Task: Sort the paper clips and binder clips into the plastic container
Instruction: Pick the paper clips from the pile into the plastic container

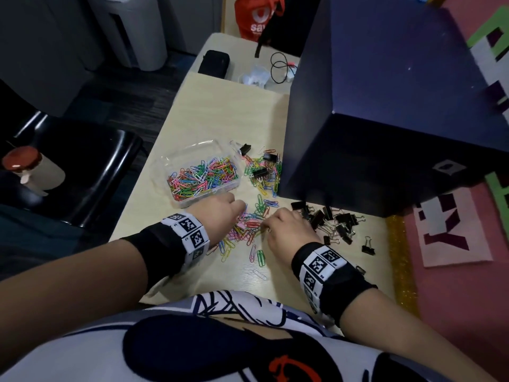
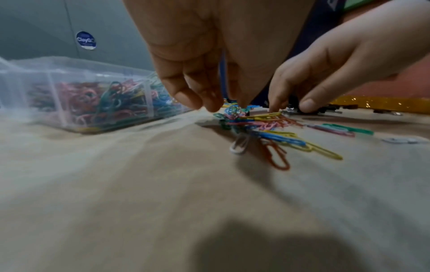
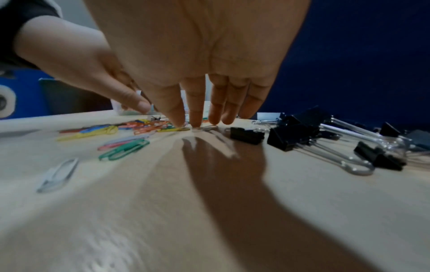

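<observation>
A clear plastic container (image 1: 176,201) (image 2: 58,103) holds many coloured paper clips. In front of it a pile of loose paper clips (image 1: 249,230) (image 2: 274,136) (image 3: 139,128) lies on the table between my hands. My left hand (image 1: 242,212) (image 2: 223,106) curls down over the pile and pinches a tangled clump of paper clips at its fingertips. My right hand (image 1: 265,227) (image 3: 197,123) keeps its fingers straight, tips touching clips on the table at the pile's right edge. A heap of black binder clips (image 1: 330,221) (image 3: 291,136) lies just right of the right hand.
A large dark blue box (image 1: 385,119) stands on the table's right side, behind the binder clips. A second patch of paper clips with a few binder clips (image 1: 263,169) lies beside the container. A lone binder clip (image 1: 368,246) sits near the gold glitter strip (image 1: 399,257). A black chair (image 1: 82,166) stands left.
</observation>
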`<state>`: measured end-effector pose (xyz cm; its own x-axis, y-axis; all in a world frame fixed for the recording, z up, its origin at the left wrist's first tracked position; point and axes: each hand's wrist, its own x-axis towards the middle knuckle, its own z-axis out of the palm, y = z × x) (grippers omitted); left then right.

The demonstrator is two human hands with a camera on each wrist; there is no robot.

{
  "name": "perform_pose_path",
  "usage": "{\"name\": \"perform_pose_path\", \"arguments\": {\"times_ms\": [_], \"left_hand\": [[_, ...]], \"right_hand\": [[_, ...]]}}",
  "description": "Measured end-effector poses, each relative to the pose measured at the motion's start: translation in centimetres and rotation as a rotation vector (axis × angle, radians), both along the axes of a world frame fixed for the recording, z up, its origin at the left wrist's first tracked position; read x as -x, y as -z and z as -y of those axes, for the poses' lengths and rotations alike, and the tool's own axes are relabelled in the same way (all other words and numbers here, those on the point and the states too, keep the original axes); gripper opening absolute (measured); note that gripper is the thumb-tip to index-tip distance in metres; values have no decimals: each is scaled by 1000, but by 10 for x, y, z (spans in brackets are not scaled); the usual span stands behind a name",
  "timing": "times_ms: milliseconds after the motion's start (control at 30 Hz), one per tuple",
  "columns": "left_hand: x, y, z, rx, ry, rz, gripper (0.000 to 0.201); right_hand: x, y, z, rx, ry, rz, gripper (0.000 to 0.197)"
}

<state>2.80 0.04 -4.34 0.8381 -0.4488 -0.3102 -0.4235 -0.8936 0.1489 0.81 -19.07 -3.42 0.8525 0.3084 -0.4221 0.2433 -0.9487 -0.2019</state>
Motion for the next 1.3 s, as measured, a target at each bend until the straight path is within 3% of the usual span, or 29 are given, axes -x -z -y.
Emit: {"name": "perform_pose_path", "arguments": {"times_ms": [100, 400, 600, 800, 1033, 1300], "left_hand": [[3, -3, 6, -55, 91, -6, 32], [5, -10, 18, -163, 76, -51, 25], [14, -8, 9, -35, -7, -34, 25], [3, -20, -36, 189, -258, 206, 21], [-20, -24, -52, -34, -177, 154, 33], [-36, -27, -43, -105, -134, 80, 19]], "right_hand": [[-2, 1, 6, 14, -12, -21, 39], [-2, -2, 11, -142, -15, 32, 29], [-4, -2, -3, -203, -75, 26, 29], [-9, 5, -27, -123, -229, 16, 40], [-10, 11, -42, -68, -205, 53, 33], [-3, 3, -43, -158, -109, 46, 32]]}}
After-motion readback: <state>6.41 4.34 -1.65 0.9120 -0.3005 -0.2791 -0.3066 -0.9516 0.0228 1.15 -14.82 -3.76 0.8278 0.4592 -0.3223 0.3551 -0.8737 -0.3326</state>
